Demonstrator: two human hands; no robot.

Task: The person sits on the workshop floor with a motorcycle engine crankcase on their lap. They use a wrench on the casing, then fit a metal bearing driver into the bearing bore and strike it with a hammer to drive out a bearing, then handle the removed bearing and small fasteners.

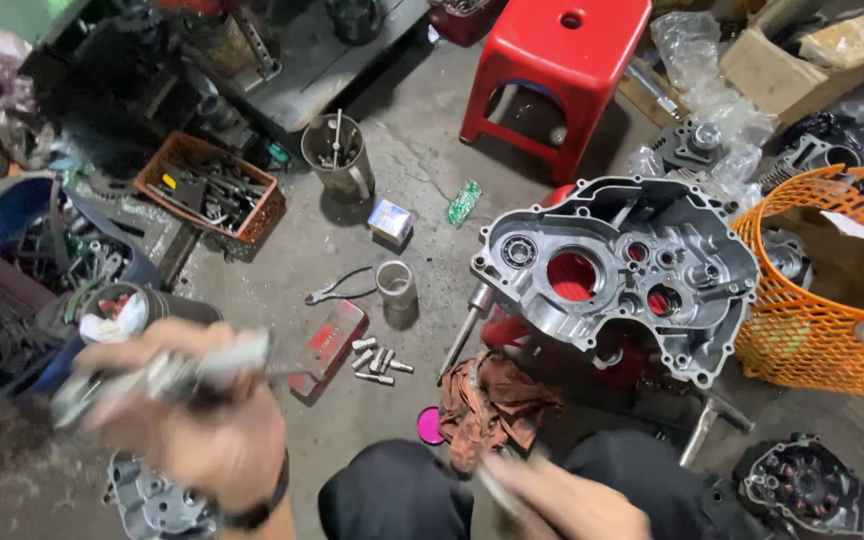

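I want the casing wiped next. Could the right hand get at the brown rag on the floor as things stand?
Probably yes. The right hand is low, just below the brown rag, with nothing lying between them. It is blurred, though, and its fingers may already grip something small, so it might first have to be freed.

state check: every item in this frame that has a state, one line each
Left hand: closed around a blurred metal tool.
Right hand: low in frame, blurred; grip unclear.
Silver aluminium engine crankcase half: open side up, resting on a red support.
Red plastic stool: upright.
Orange mesh basket: upright, holds a cardboard piece.
Grey metal can: upright, tools standing in it.
Rust-coloured rag: crumpled on the floor.
Pliers: lying flat, handles apart.
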